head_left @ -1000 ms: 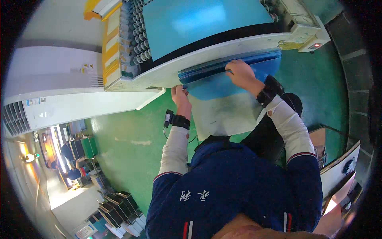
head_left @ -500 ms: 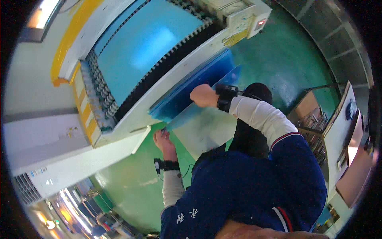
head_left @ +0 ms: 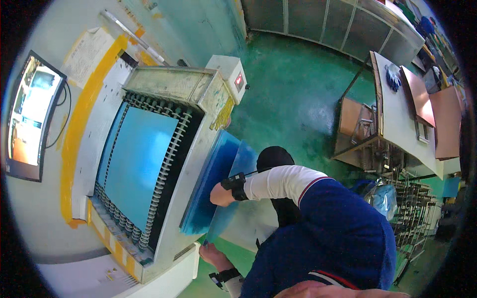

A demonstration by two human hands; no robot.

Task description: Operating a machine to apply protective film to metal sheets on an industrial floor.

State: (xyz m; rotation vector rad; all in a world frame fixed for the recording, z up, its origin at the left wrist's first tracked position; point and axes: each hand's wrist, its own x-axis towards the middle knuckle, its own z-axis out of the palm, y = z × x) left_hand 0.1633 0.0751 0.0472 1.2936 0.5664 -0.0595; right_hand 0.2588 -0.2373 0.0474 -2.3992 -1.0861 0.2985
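Note:
A thin translucent blue sheet (head_left: 229, 211) stands on edge in front of me. My left hand (head_left: 212, 254) pinches its lower left corner. Higher along the same sheet, my right hand (head_left: 222, 195) is closed over the edge, its fingertips partly hidden. Just beyond, a stack of blue sheets (head_left: 211, 171) leans against the side of a roller machine (head_left: 171, 211). On the machine's rollers lies a large light blue panel (head_left: 140, 149), which neither hand touches. Both wrists carry black strapped devices.
A control box (head_left: 226, 74) with a red display sits on the machine's far end. To the right stands a table (head_left: 407, 121) bearing brown boards (head_left: 418, 97) and a glove (head_left: 393, 78). Metal racks (head_left: 412, 218) stand below it. A monitor (head_left: 35, 119) hangs at left.
My view has swung to the right, bringing the monitor and more of the table into sight. Both hands keep their hold on the blue sheet, which stays close to the leaning stack.

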